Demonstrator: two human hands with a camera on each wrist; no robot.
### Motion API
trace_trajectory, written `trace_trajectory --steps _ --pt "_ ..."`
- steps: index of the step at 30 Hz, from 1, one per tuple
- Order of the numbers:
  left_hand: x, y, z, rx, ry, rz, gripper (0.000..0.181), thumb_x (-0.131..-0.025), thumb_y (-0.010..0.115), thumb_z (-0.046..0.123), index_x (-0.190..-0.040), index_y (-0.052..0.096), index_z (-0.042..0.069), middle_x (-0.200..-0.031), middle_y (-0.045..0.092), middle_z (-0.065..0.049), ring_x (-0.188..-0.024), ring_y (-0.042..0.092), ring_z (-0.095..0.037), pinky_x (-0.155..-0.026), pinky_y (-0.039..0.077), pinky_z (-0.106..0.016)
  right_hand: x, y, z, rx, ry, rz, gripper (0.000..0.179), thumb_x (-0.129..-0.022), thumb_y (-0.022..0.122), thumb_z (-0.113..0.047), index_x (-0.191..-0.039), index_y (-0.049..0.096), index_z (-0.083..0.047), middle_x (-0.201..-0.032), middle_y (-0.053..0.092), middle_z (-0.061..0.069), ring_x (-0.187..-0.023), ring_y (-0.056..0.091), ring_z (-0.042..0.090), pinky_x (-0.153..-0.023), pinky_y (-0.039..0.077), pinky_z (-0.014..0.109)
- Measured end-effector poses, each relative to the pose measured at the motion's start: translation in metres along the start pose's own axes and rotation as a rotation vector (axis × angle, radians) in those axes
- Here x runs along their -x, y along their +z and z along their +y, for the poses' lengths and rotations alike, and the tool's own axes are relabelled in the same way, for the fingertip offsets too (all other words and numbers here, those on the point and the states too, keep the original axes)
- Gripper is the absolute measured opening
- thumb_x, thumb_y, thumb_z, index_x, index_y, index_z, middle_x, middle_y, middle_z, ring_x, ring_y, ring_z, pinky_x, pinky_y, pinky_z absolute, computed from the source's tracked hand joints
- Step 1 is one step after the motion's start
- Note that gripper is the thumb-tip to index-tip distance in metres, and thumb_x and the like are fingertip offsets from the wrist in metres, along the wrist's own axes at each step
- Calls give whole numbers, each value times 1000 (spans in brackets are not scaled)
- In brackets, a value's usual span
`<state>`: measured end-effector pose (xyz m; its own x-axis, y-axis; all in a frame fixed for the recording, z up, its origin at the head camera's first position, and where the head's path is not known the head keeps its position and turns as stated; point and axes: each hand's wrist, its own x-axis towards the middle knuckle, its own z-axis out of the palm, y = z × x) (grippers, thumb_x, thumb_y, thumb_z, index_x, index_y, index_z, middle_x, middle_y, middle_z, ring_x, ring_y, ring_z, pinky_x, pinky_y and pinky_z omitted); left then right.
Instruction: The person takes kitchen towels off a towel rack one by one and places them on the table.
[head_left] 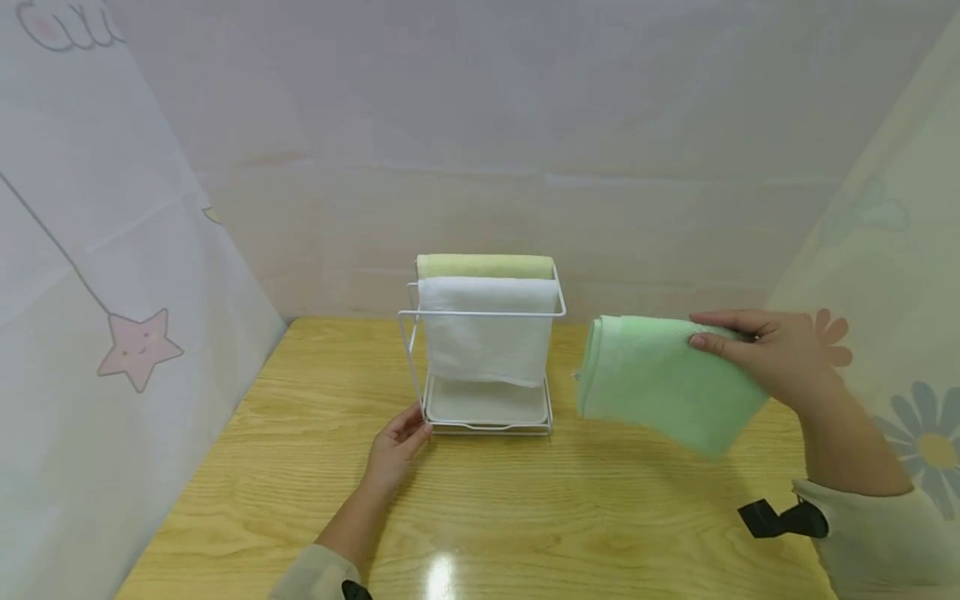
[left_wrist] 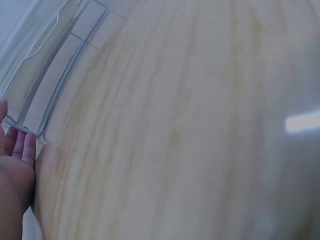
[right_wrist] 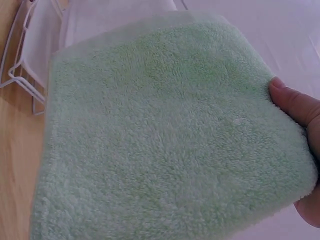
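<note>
A white wire towel rack [head_left: 484, 314] stands on the table, with a pale tray [head_left: 487, 402] in its base. Over its bars hang a yellow towel [head_left: 483, 266] at the back and a white towel [head_left: 487, 333] in front of it. My left hand [head_left: 399, 446] holds the rack's front left base corner; in the left wrist view its fingers [left_wrist: 22, 145] lie at the wire corner. To the right of the rack, my right hand [head_left: 780, 350] pinches a folded light green towel [head_left: 667, 375] by its right end, above the table. The towel fills most of the right wrist view.
The rack and both hands are over a wooden table [head_left: 300, 492]. Pale cloth hangs behind it [head_left: 480, 125] and on both sides, printed with a pink star [head_left: 140, 348] at left and flowers at right. Black straps show at both sleeves.
</note>
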<state>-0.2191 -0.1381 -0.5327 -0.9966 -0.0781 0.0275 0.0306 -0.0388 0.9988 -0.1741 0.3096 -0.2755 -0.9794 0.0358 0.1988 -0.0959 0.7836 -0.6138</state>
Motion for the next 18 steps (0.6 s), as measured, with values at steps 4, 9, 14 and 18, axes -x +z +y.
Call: trace_trajectory --steps 4,9,14,18 --pt "0 0 0 2 5 -7 48 -91 65 0 -136 51 -7 -132 56 -29 -96 60 1 -85 53 -13 7 21 15 -33 -25 -17 43 -87 73 -42 -122 71 -17 -107 63 -23 -80 56 -14 -60 52 21" --pt "0 0 2 16 -7 -19 48 -92 63 -1 -138 49 -6 -135 53 -30 -97 60 2 -86 52 -12 19 42 27 -113 -2 -64 43 -88 73 -37 -122 70 -11 -105 67 -22 -74 65 -2 -58 56 28" --pt "1 1 4 15 -11 -14 48 -92 63 -2 -138 49 -6 -135 53 -31 -97 61 2 -86 53 -13 30 55 34 -127 -9 -64 39 -87 74 -34 -118 72 -11 -107 72 -11 -76 65 -3 -58 56 27" --pt "0 1 3 17 -14 -14 48 -92 63 -2 -138 49 -7 -135 53 -31 -96 61 2 -86 53 -13 35 61 38 -147 27 -84 40 -87 74 -37 -118 72 -12 -104 69 -24 -80 62 -7 -61 56 25"
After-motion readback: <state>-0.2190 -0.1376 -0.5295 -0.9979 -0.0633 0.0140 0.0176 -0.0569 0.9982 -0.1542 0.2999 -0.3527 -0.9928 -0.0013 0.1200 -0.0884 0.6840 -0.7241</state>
